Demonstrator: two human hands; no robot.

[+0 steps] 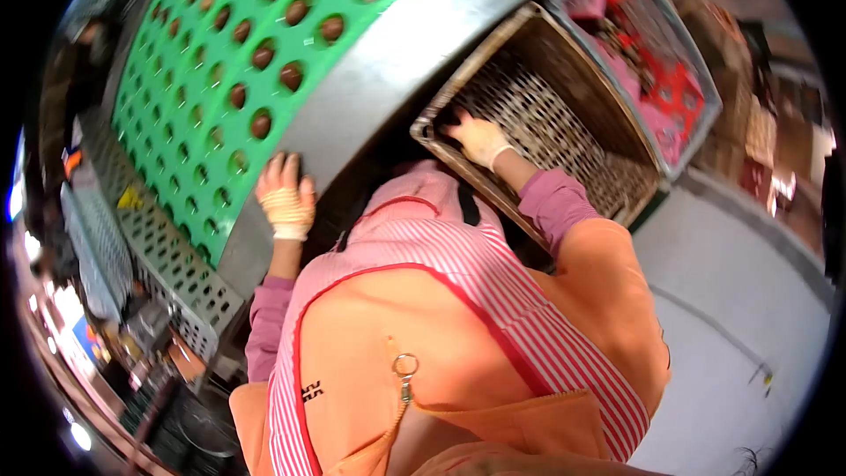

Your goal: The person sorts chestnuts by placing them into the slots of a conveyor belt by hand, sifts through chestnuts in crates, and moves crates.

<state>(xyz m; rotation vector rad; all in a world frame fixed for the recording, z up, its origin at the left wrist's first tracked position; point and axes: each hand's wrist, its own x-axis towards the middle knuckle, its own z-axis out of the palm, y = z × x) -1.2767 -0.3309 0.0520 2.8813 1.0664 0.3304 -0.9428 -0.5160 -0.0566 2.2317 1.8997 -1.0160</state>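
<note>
My left hand (286, 198), in a pale glove that leaves the fingertips bare, lies with fingers stretched out on the metal edge (370, 79) of a green perforated board (189, 62). Brown, egg-like round things (262, 123) sit in many of the board's holes. My right hand (480, 139), gloved the same way, reaches inside a brown slatted plastic crate (564, 128), near its left end. Its thumb and a finger curl about a dark spot there. What that is, I cannot make out.
Beyond the crate stands a grey crate (696, 79) with red and pink material in it. A grey perforated metal strip (176, 251) runs along the board's left end. Pale floor (731, 273) shows at right.
</note>
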